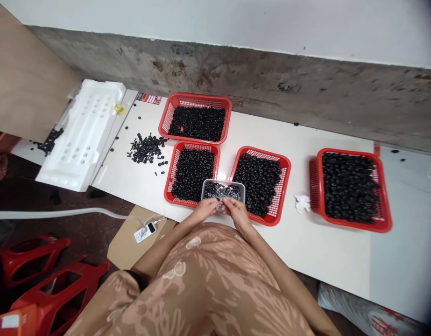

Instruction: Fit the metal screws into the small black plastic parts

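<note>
Two hands (207, 208) (236, 211), each grip pressed together, contents unclear, one translucent tub (223, 181), four red baskets (201, 96) (170, 173) (286, 186) (385, 198)

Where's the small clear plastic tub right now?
In the head view, the tub is near the middle, by the left hand and right hand, with one red basket to its left and another to its right.

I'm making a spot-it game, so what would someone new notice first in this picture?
Probably the four bright red baskets, spread along the white table and holding small black pieces. In the middle, the left hand and right hand are close together at the near edge of a see-through tub. On the left lies a big white foam slab.
</note>
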Demonstrator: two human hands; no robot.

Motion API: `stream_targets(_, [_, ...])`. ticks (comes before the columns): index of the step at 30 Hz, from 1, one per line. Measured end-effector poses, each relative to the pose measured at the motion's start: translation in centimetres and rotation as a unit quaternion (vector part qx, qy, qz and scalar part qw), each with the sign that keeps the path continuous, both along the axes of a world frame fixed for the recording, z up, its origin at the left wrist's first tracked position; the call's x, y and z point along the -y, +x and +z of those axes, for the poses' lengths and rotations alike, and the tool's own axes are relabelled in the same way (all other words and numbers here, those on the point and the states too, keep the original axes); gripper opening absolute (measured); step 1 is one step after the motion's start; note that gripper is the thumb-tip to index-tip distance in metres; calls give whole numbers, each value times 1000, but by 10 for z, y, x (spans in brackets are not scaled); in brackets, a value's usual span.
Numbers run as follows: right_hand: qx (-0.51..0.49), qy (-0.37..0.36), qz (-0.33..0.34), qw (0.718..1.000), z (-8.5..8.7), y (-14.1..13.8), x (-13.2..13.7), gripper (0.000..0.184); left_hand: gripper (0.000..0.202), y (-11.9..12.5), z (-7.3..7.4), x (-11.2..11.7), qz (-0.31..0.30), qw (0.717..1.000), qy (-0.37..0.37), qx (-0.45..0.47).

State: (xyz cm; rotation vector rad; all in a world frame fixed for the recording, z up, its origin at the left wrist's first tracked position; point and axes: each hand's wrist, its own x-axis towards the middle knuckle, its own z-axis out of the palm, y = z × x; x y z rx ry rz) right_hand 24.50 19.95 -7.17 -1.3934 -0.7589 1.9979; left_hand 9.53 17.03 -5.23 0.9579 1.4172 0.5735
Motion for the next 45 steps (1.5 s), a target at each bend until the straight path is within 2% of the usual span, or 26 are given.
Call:
stream_targets(3, [-4, -22, 38, 999, -2, 0, 2, 42, 25, -1, 3, 0, -42, 991, 66, -112])
stream_targets(5, [4, -9, 51, 999, -5, 0, 3, 40, 26, -2, 6, 1, -67, 979, 91, -168])
stream_targets(8, [26, 29, 42, 998, -5, 1, 3, 35, 24, -1, 8, 2, -75, 973, 100, -193])
stream_targets(10, [21, 27, 24, 999, -2, 1, 2, 33, 24, -1, 6, 2, -55, 984, 92, -145])
stream_targets(13, [-52, -40, 7, 998, 6, 0, 1, 31, 22, 0, 5, -1, -4, 1000, 15, 24])
stream_targets(15, [-111, -89, -3, 990, 11, -2, 0, 30, 19, 1, 6, -4, 35, 987, -58, 146])
stream_targets(17, [-140, -101, -12, 985, 14, -5, 1, 30, 20, 0, 8, -7, 58, 963, -117, 235])
stream_targets(20, [-97, -29, -1, 995, 15, -7, 2, 28, 26, -3, 9, -8, 56, 936, -180, 299])
stream_targets(22, [-33, 43, 26, 998, 15, -6, 1, 27, 27, -4, 8, -7, 51, 934, -190, 300])
stream_targets(24, [-19, 46, 56, 997, 15, -4, -1, 27, 27, -4, 8, -4, 38, 952, -164, 257])
stream_targets(25, [-42, 10, 72, 996, 16, -2, -2, 28, 27, -3, 9, -3, 24, 968, -134, 211])
stream_targets(27, [-116, -96, 82, 985, 15, 2, -4, 31, 26, -2, 12, -2, -8, 997, -40, 62])
stream_targets(29, [-158, -162, 61, 972, 14, 4, -5, 33, 24, 0, 15, -2, -44, 991, 63, -111])
stream_targets(31, [-138, -147, 23, 979, 11, 4, -5, 33, 23, 1, 18, -2, -78, 967, 117, -211])
stream_targets(35, [-77, -77, 0, 994, 7, 2, -3, 34, 23, 0, 14, -1, -85, 962, 116, -233])
stream_targets(39, [-70, -124, -30, 989, 6, 3, -4, 37, 13, 1, 8, 0, -75, 958, 125, -248])
stream_targets(43, [-71, -134, -23, 988, 6, 4, -4, 33, 30, 3, 5, 1, -50, 969, 141, -197])
stream_targets(45, [-80, -135, -18, 987, 5, 4, -4, 32, 29, 5, 5, 1, -36, 975, 144, -163])
